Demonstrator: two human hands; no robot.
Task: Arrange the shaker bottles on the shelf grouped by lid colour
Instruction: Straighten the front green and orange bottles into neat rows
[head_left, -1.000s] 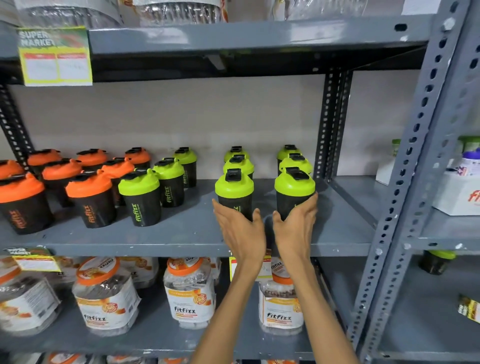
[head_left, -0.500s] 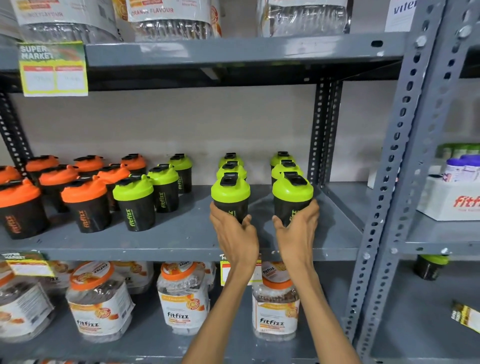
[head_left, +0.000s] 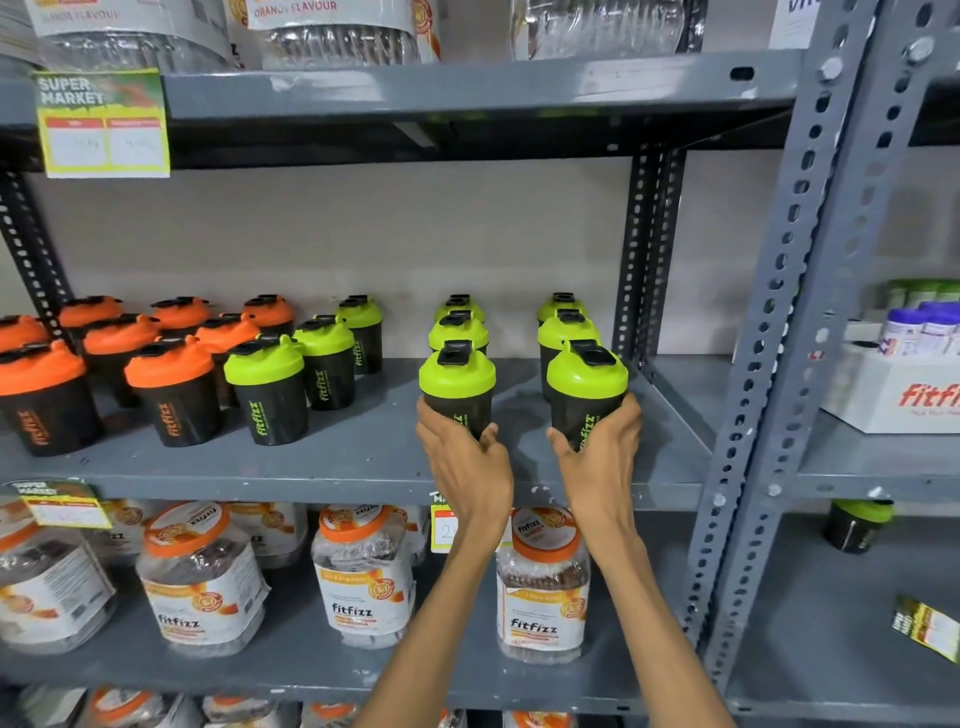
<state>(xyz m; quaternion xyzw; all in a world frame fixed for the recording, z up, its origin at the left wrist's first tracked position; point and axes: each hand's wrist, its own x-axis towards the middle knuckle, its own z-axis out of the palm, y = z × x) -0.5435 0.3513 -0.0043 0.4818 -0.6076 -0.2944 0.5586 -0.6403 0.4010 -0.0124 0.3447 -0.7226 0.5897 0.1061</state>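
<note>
Black shaker bottles stand on the grey middle shelf (head_left: 363, 462). Several orange-lidded ones (head_left: 169, 371) crowd the left end. To their right runs a diagonal row of three green-lidded bottles (head_left: 265, 364). Two more green-lidded rows stand right of centre. My left hand (head_left: 462, 457) grips the front bottle of the left row (head_left: 457, 374). My right hand (head_left: 602, 447) grips the front bottle of the right row (head_left: 587, 374). Both bottles are upright near the shelf's front edge.
Perforated grey uprights (head_left: 779, 322) bound the shelf on the right. Clear jars with orange lids (head_left: 540, 582) fill the shelf below. A white box (head_left: 893, 389) with small bottles sits on the neighbouring shelf, and a lone green-lidded shaker (head_left: 857, 525) stands below it. A price tag (head_left: 104, 124) hangs at upper left.
Both hands have slid apart, each with its front green-lidded bottle, widening the gap between the two rows. The camera has tilted upward a little.
</note>
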